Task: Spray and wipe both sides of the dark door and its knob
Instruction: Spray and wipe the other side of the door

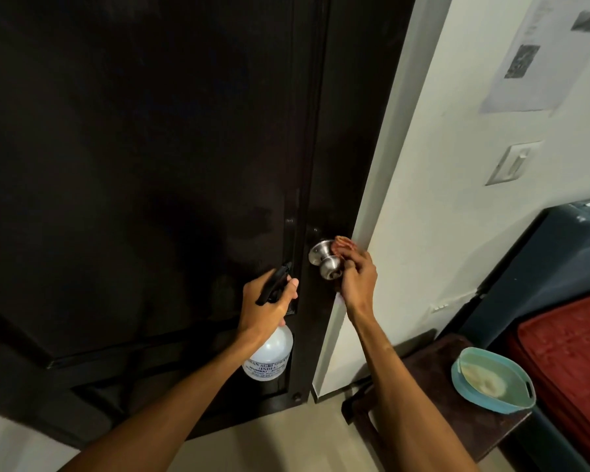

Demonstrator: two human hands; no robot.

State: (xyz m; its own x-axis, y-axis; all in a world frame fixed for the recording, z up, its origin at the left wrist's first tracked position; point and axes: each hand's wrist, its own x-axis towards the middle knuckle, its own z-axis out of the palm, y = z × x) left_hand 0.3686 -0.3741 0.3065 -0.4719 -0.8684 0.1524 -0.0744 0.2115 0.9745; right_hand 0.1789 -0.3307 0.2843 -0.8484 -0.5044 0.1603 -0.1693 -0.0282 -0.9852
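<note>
The dark door [150,165] fills the left and middle of the view. Its silver knob [327,262] sits near the door's right edge. My right hand [358,281] grips a reddish cloth [343,246] and holds it against the right side of the knob. My left hand [269,301] grips the black trigger head of a clear spray bottle [269,356], which hangs just left of the knob, close to the door face.
A white wall [440,199] with a switch plate [513,163] and a taped paper [532,52] stands to the right. Lower right, a dark stool [433,396] carries a teal basin [491,383] of water, beside a dark unit with a red mat [569,352].
</note>
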